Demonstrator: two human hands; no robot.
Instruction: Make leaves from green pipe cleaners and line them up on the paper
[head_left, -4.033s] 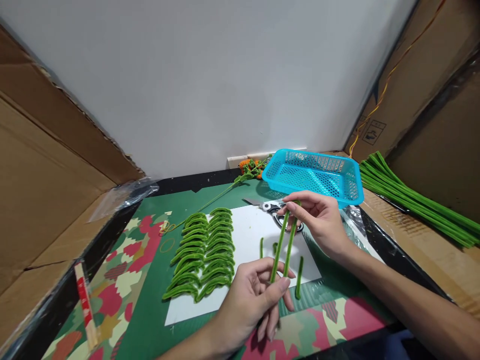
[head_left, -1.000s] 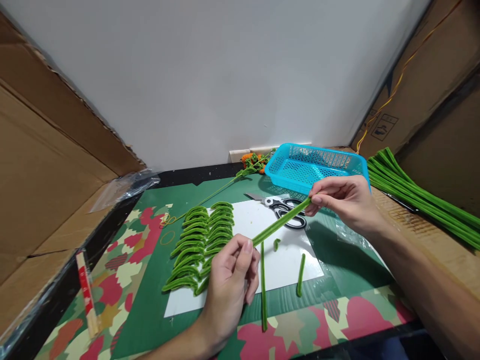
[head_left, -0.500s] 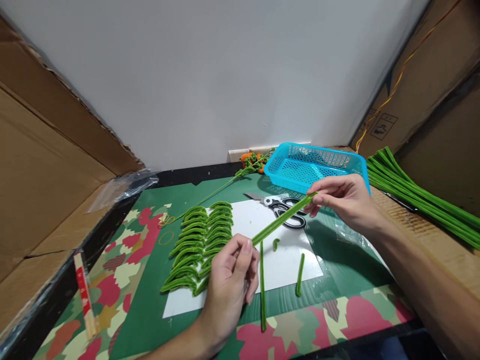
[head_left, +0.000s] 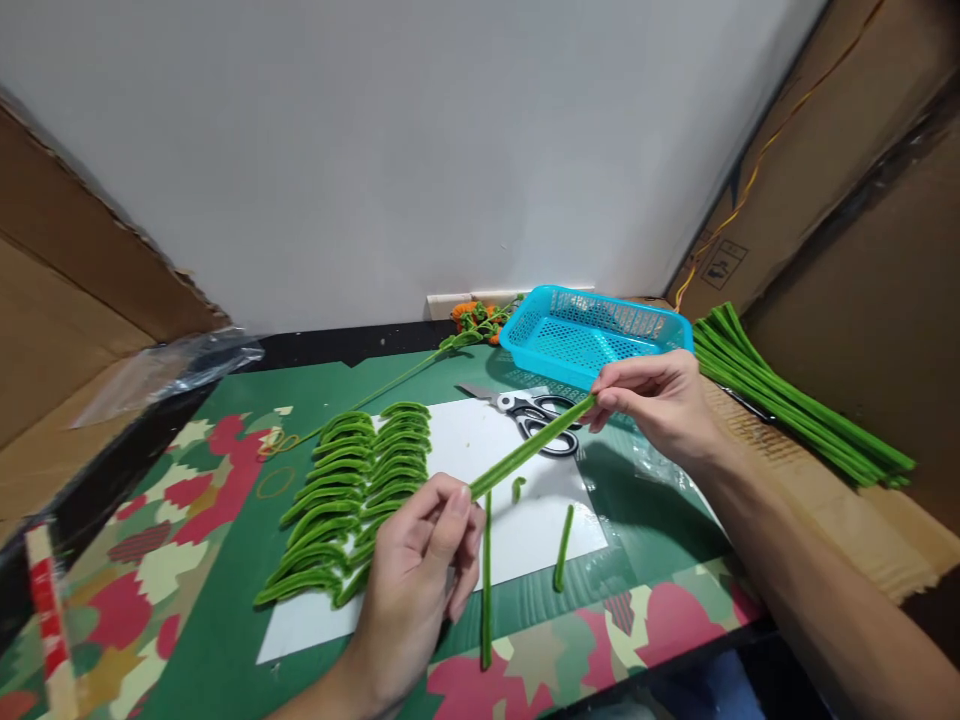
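A fuzzy green strip [head_left: 534,445] held straight between two hands.
The left hand [head_left: 424,560] pinches its lower end between thumb and fingers, the right hand [head_left: 656,400] its upper end, so it slants above the white sheet [head_left: 536,540]. Scissors [head_left: 510,402] lie near the right hand, the blue basket [head_left: 517,352] sits just beyond, and curved green pieces [head_left: 330,497] lie in two columns on the left.

Green strip [head_left: 533,446], turquoise basket [head_left: 551,368], white sheet [head_left: 465,430], camouflage-edged green mat [head_left: 232,570]
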